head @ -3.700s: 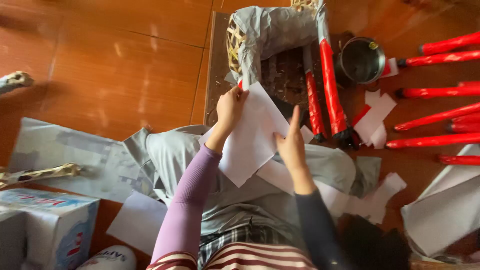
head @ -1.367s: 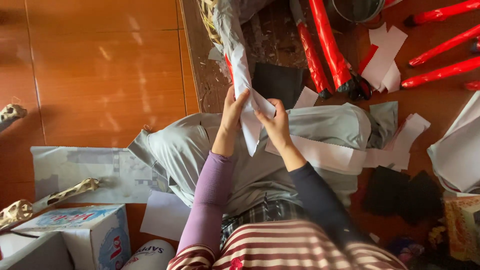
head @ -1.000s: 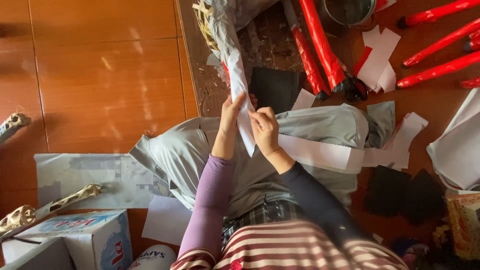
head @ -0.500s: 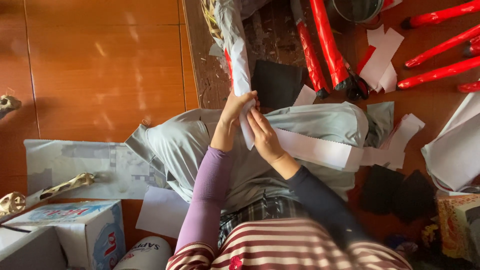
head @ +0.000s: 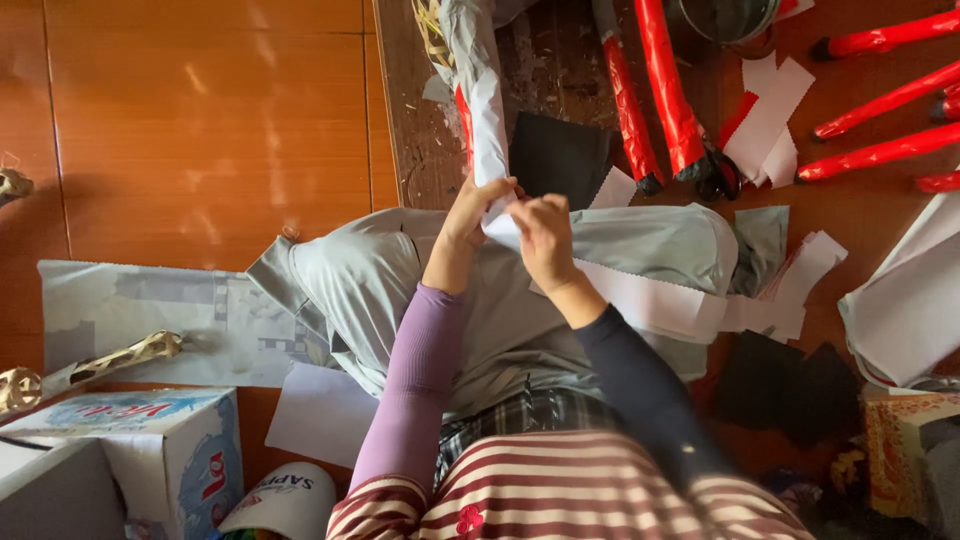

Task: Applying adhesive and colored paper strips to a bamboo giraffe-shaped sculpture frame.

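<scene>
Left hand (head: 478, 205): closed on the lower end of the white paper (head: 490, 130), at the middle of the view; its fingertips are hidden behind the sheet.
Right hand (head: 540, 232): just at 4 o'clock of the left one, pinching the same paper's bottom edge; whether the two hands touch is hard to tell.
White paper: wrapped round a long stick (head: 468, 40) that runs from the hands toward 12 o'clock; a strip of red (head: 464, 112) shows along its left edge, and the stick's top is cut off by the frame.
Lap: grey cloth (head: 380, 290) over the knees, with a long white strip (head: 660, 300) lying across it toward 3 o'clock, partly hidden under the right forearm.
Board (head: 420, 110): a worn wooden board on the floor at 12 o'clock; a black sheet (head: 560, 155) lies on it just beyond the hands.
Red sticks (head: 665, 90): two at 1 o'clock with dark ends, tops cut off; more (head: 880, 150) at 2 o'clock, running out of the right edge.
Metal pot (head: 725, 15): at 1 o'clock, only its lower rim in view.
Paper scraps (head: 770, 115): white and red pieces beside the sticks.
White sheets (head: 905, 310): a stack at 3 o'clock, cut by the edge.
Black pieces (head: 780, 385): at 4 o'clock on the floor, shape unclear.
Box (head: 150, 450): tissue carton at 8 o'clock, partly out of view.
Newspaper (head: 150, 320): spread at 9 o'clock, with a woven piece (head: 125, 355) on it, too small to make out.
</scene>
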